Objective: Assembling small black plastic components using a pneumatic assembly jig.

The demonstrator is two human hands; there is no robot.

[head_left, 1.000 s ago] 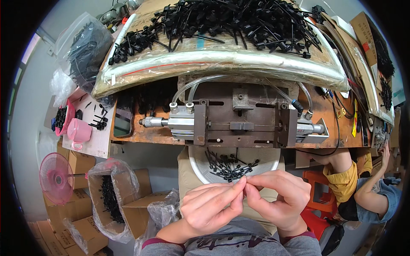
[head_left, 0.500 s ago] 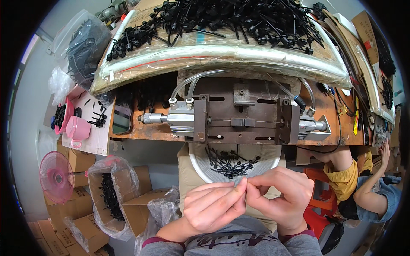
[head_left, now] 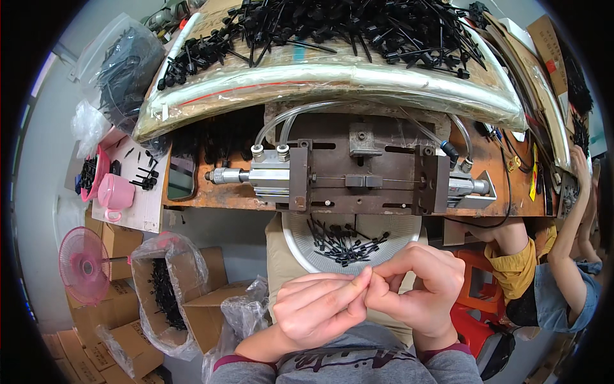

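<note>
Something very small sat between the fingertips of both hands, low in the middle of the view, but it was too tiny and hidden to make out. It was likely one of the black clips (head_left: 342, 243) from the white bowl (head_left: 300, 240) just above the hands, at twelve o'clock from them.

The left hand (head_left: 320, 307) was nearly closed, with thumb and first finger pinched together at the tips. The right hand (head_left: 419, 288) was curled the same way, and its pinched fingertips touched the left ones. I could not tell which hand had the firmer hold.

To do this step well, I think both hands needed to stay close together over the bowl, so a dropped piece would fall in with the rest. A soft, steady pinch would suit so small a piece. A hard squeeze could make it pop out.

Past the bowl, still at twelve o'clock, a metal press (head_left: 358, 176) sat on the brown table (head_left: 192, 195). Farther up lay a big heap (head_left: 332, 25) of black clips. At nine o'clock was a bag-lined box (head_left: 167, 288) with more clips, and a pink fan (head_left: 83, 265) stood beyond it. A pink cup (head_left: 115, 192) sat at ten o'clock. Another person's arm (head_left: 569, 243) showed at three o'clock.
</note>
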